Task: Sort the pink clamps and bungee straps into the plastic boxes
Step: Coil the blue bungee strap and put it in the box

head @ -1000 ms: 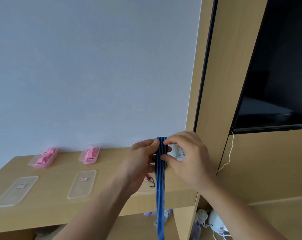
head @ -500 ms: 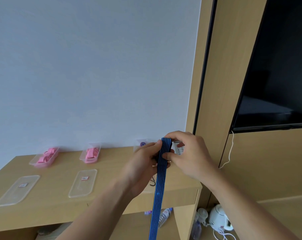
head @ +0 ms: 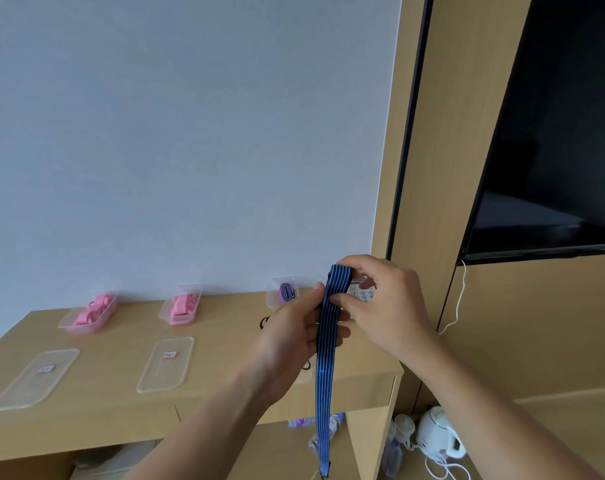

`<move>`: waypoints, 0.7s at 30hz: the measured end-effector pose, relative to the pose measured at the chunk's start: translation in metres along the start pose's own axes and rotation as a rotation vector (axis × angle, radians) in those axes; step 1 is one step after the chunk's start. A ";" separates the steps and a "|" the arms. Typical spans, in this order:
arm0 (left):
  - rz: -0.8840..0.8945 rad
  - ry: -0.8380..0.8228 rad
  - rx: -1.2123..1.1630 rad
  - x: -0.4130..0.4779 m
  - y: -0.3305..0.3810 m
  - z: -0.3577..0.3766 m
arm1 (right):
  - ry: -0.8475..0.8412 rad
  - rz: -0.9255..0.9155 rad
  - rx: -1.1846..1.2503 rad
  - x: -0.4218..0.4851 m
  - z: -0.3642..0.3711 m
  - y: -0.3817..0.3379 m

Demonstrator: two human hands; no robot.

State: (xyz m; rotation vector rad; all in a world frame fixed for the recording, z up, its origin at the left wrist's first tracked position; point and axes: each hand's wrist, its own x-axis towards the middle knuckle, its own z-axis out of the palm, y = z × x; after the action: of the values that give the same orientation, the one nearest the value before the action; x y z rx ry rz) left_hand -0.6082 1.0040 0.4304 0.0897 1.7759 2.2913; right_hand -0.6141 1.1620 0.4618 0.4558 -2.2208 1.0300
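Fingers [head: 354, 263] of both hands pinch the folded top of the blue strap [head: 323, 375], centre-right of frame, hanging long-axis vertical; strap box [head: 273, 297] lies just left, nearer left hand [head: 294, 337].

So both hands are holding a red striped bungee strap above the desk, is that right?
No, the bungee strap is blue with dark stripes, not red. The head view shows the left hand and right hand both holding it above the desk.
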 end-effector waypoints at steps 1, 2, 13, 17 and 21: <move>-0.004 0.001 0.021 0.000 -0.001 0.000 | 0.006 -0.010 -0.011 -0.001 0.001 0.001; -0.013 0.001 0.043 0.000 -0.001 0.000 | 0.018 -0.023 -0.026 -0.003 0.002 0.003; -0.139 -0.016 0.145 -0.007 -0.008 0.000 | 0.199 -0.224 -0.157 -0.016 0.011 0.023; -0.149 -0.033 0.118 -0.006 -0.004 0.001 | 0.262 -0.281 -0.162 -0.024 0.017 0.034; -0.134 -0.061 0.054 -0.001 0.002 0.001 | 0.293 -0.426 -0.138 -0.030 0.020 0.039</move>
State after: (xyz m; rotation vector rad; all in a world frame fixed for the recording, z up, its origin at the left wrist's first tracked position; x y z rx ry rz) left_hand -0.6076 1.0049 0.4324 0.0479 1.7583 2.1255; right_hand -0.6214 1.1726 0.4109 0.6374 -1.8148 0.6648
